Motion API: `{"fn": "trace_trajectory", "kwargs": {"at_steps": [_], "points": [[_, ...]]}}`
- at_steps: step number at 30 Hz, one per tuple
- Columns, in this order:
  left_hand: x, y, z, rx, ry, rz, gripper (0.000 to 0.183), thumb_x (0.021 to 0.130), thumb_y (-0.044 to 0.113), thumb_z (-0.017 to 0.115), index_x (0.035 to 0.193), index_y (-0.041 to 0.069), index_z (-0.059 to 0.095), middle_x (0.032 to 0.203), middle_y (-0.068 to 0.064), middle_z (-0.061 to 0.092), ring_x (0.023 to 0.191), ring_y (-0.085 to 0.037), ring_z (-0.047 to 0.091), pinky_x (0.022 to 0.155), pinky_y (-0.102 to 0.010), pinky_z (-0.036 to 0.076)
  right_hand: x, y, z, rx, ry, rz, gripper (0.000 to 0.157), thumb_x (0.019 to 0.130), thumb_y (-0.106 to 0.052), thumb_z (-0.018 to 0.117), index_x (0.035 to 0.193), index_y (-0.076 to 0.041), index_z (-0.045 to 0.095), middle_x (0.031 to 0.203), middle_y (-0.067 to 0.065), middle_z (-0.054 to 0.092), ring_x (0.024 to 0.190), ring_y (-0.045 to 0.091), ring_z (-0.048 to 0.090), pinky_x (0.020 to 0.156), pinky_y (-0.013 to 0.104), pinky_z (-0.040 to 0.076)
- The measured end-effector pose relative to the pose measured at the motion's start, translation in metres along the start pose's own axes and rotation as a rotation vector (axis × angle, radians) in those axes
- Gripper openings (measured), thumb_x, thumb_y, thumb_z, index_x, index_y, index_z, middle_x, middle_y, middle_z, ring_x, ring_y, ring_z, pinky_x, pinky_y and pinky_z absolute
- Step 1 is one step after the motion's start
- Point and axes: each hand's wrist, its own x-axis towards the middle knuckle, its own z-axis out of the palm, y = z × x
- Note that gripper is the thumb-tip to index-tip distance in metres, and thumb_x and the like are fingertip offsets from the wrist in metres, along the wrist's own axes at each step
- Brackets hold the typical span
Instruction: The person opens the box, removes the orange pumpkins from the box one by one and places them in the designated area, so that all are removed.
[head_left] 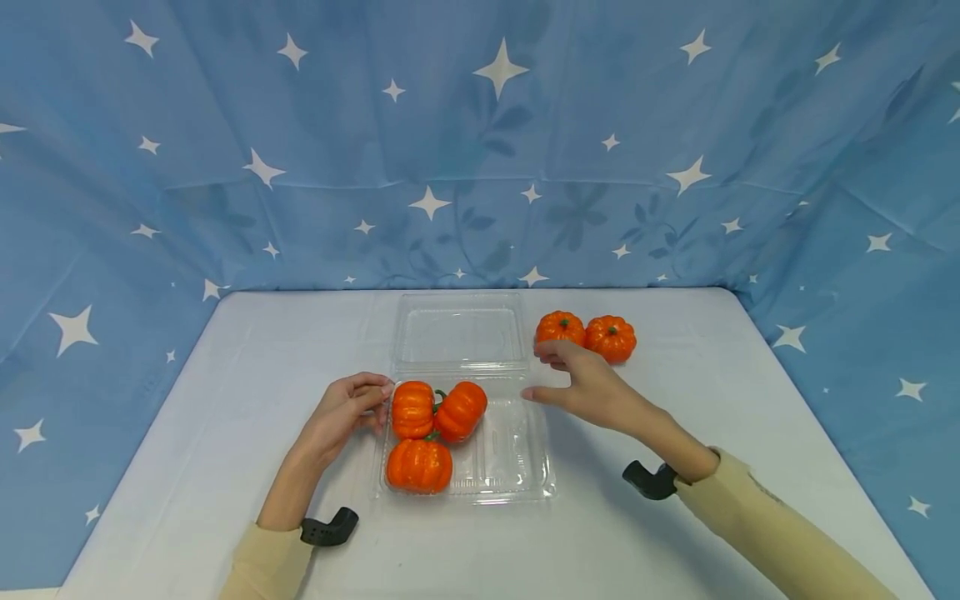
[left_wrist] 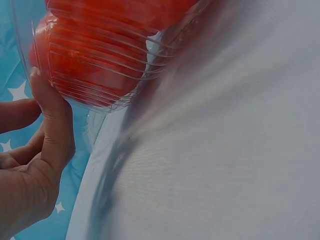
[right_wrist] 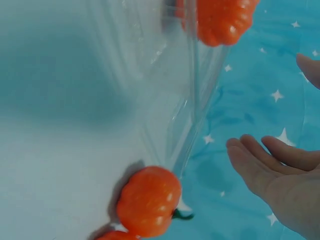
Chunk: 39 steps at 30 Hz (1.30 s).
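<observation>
A clear plastic clamshell box (head_left: pixel 517 442) lies opened out, its lid folded back. Three small orange pumpkins sit in the left part of its base: one at upper left (head_left: pixel 412 410), one tilted beside it (head_left: pixel 461 412), and one in front (head_left: pixel 418 467). My left hand (head_left: pixel 341 417) is at the box's left edge; in the left wrist view a fingertip (left_wrist: pixel 35 72) touches the clear wall. My right hand (head_left: pixel 592 387) hovers right of the box, thumb and fingers spread, holding nothing. Past its fingertips are two more pumpkins, left (head_left: pixel 561 327) and right (head_left: pixel 611 340).
The box's lid (head_left: pixel 461 332) lies flat behind the base. A white cloth covers the table (head_left: pixel 285 350). Blue star-patterned curtain (head_left: pixel 337 183) hangs behind the table and along both sides. Each wrist wears a black camera mount, left (head_left: pixel 330 528) and right (head_left: pixel 651 481).
</observation>
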Motion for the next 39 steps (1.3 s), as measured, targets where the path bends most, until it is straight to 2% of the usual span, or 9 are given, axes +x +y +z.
{"fn": "trace_trajectory", "kwargs": {"at_steps": [8, 15, 27, 32, 39], "points": [[0.000, 0.000, 0.001, 0.007, -0.019, 0.009, 0.036, 0.106, 0.019, 0.058, 0.126, -0.010, 0.050, 0.083, -0.005, 0.061, 0.066, -0.015, 0.056, 0.057, -0.026, 0.055, 0.007, -0.017, 0.009, -0.033, -0.112, -0.032, 0.069, 0.089, -0.035, 0.080, 0.140, 0.004, 0.054, 0.136, 0.020, 0.062, 0.125, 0.038, 0.060, 0.102, 0.051, 0.055], [0.000, -0.002, 0.001, 0.016, -0.027, 0.022, 0.035, 0.106, 0.017, 0.056, 0.126, -0.011, 0.049, 0.083, -0.005, 0.061, 0.064, -0.014, 0.056, 0.056, -0.027, 0.055, 0.015, -0.026, 0.017, -0.035, -0.189, -0.018, 0.069, 0.089, -0.034, 0.080, 0.141, 0.004, 0.054, 0.137, 0.019, 0.062, 0.125, 0.035, 0.060, 0.104, 0.048, 0.053], [0.001, -0.004, 0.003, 0.003, -0.024, 0.028, 0.033, 0.107, 0.015, 0.054, 0.126, -0.011, 0.049, 0.082, -0.005, 0.061, 0.061, -0.014, 0.054, 0.053, -0.027, 0.055, 0.036, -0.042, 0.027, -0.070, -0.298, -0.034, 0.068, 0.088, -0.035, 0.078, 0.140, 0.004, 0.055, 0.136, 0.019, 0.063, 0.124, 0.035, 0.061, 0.102, 0.045, 0.055], [0.001, -0.004, 0.002, 0.007, -0.028, 0.025, 0.034, 0.107, 0.015, 0.055, 0.127, -0.011, 0.048, 0.082, -0.006, 0.060, 0.061, -0.014, 0.054, 0.053, -0.027, 0.055, 0.044, -0.045, 0.034, -0.090, -0.342, -0.014, 0.069, 0.089, -0.033, 0.078, 0.140, 0.005, 0.054, 0.133, 0.019, 0.064, 0.122, 0.036, 0.062, 0.099, 0.043, 0.056], [0.001, -0.002, 0.002, -0.002, -0.037, 0.026, 0.036, 0.106, 0.016, 0.057, 0.127, -0.011, 0.048, 0.081, -0.006, 0.059, 0.061, -0.014, 0.055, 0.054, -0.027, 0.055, 0.051, -0.049, 0.041, -0.123, -0.369, -0.007, 0.066, 0.089, -0.034, 0.077, 0.137, 0.005, 0.056, 0.126, 0.015, 0.067, 0.117, 0.034, 0.064, 0.096, 0.042, 0.057]]}}
